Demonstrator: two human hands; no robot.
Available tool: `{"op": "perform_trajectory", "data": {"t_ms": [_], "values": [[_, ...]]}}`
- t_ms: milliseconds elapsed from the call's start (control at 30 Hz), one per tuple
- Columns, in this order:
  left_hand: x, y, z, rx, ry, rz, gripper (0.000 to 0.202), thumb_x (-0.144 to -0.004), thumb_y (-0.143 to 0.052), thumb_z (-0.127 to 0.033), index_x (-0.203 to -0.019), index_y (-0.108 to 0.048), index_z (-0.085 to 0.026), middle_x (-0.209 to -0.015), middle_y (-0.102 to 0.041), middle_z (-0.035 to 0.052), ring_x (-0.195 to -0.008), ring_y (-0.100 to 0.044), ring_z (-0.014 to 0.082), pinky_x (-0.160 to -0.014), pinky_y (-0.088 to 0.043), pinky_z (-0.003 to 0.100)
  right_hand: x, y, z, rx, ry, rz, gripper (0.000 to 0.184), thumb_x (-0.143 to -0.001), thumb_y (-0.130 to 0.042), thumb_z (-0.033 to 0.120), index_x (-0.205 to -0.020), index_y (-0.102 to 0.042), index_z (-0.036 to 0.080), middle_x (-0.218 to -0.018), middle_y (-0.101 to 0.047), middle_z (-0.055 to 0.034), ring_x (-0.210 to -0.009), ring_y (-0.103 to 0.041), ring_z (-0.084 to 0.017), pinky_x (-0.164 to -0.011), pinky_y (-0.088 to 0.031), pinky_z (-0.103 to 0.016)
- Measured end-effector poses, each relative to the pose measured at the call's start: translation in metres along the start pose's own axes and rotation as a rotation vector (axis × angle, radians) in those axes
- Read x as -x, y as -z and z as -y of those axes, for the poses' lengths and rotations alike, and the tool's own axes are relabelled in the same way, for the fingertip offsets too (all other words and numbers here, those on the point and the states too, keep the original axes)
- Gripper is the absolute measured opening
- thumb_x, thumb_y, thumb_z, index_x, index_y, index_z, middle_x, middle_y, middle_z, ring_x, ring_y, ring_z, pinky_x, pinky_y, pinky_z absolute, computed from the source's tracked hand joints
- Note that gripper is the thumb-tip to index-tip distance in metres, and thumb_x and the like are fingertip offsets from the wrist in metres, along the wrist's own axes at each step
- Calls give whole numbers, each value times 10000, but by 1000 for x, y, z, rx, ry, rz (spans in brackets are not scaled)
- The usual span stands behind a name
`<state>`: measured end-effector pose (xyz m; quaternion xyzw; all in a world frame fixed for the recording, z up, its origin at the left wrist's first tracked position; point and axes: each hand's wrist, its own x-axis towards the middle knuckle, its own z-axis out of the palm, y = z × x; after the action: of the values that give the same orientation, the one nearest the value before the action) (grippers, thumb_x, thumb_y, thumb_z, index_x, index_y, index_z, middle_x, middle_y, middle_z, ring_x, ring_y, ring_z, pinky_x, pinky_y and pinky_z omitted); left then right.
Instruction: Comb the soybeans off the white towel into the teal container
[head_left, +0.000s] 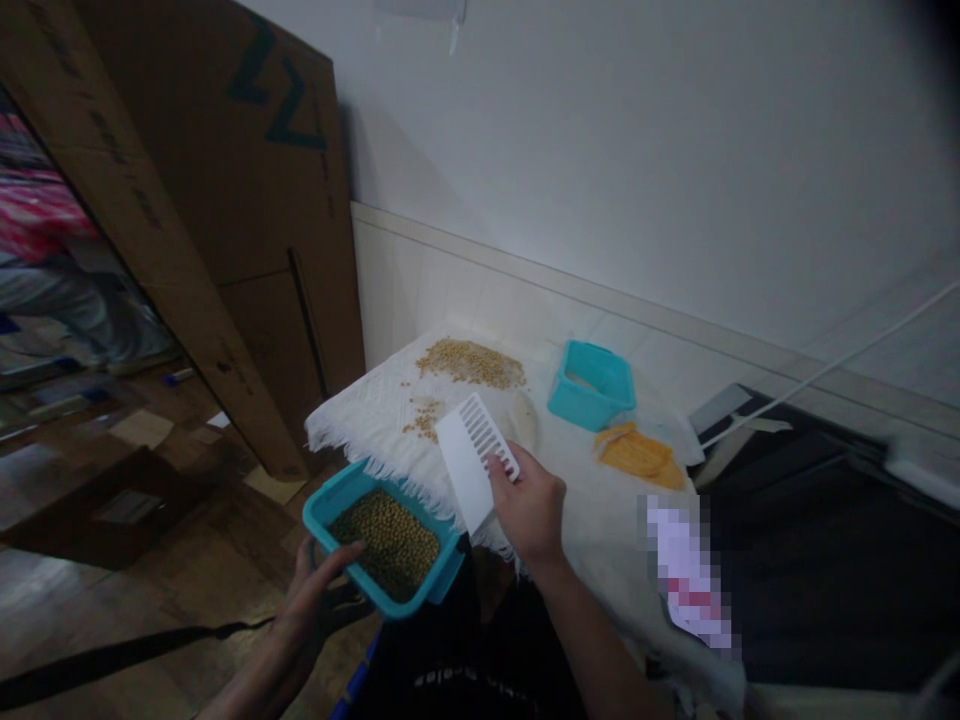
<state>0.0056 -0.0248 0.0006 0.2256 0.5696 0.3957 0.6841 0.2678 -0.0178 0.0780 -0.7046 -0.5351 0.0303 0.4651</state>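
Observation:
My left hand [319, 575] grips the near-left rim of a teal plastic container [319, 505], thumb over the edge. Soybeans and darker green beans [397, 535] fill much of it, and it sits tilted just below the table's fringed cloth edge. Closed round the right side of a white slotted plastic scraper [463, 465] is my right hand [531, 500]. The scraper hangs above the cloth's front edge. Beyond it lies a spread of loose soybeans [472, 362], with a smaller scatter of beans [424, 420] nearer the scraper.
On the white cloth [585, 500] stand a second teal container [592, 385] and a folded yellow cloth [637, 455]. A large cardboard box [255, 200] rises at the left. A black case or bag [825, 530] lies right, with a white cable [832, 365] crossing above. A person's legs [82, 310] show far left.

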Motion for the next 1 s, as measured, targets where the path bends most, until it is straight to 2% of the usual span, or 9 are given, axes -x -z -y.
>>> {"op": "perform_trajectory", "data": {"t_ms": [200, 367, 500, 667, 833, 1000], "values": [[-1, 0, -1, -31, 12, -16, 974, -755, -930, -437, -1554, -377, -371, -1132, -752, 83, -774, -814, 303, -739, -685, 499, -15, -12, -6, 44, -24, -20, 308, -955, -600, 333, -992, -857, 167, -804, -840, -111, -670, -772, -245, -646, -563, -287], [-6, 2, 1, -25, 19, -11, 1030, -740, -950, -442, -1577, -351, -404, -1084, -718, 41, -697, -771, 247, -715, -673, 468, -35, -18, -10, 60, -73, -15, 291, -940, -616, 286, -1028, -860, 155, -866, -854, -126, -763, -799, -272, -710, -559, -310], [-8, 3, 2, -13, 17, -19, 1070, -718, -964, -433, -1592, -348, -401, -1019, -711, 21, -686, -772, 250, -732, -670, 477, -48, -18, -20, 115, -121, -17, 291, -942, -619, 260, -1040, -862, 133, -891, -858, -143, -814, -809, -288, -753, -558, -324], [-8, 1, 3, -17, 19, -47, 1087, -695, -979, -424, -1587, -358, -386, -1032, -730, 35, -739, -810, 285, -764, -690, 510, -56, -7, -40, 163, -159, -59, 306, -931, -636, 284, -1066, -865, 133, -899, -863, -136, -808, -800, -281, -757, -554, -323], [-5, 1, 1, -26, 5, -27, 1015, -728, -963, -399, -1562, -385, -383, -1094, -712, 49, -832, -828, 307, -833, -692, 552, -59, 4, -50, 176, -151, -75, 329, -917, -614, 289, -1070, -866, 144, -896, -863, -123, -794, -792, -276, -744, -543, -324], [-5, 2, 0, -31, 9, -24, 992, -757, -950, -369, -1570, -383, -386, -1150, -724, 76, -865, -833, 320, -852, -691, 568, -69, 32, -62, 167, -115, -107, 318, -901, -637, 326, -1038, -870, 158, -850, -855, -106, -779, -786, -277, -716, -527, -321]]}}
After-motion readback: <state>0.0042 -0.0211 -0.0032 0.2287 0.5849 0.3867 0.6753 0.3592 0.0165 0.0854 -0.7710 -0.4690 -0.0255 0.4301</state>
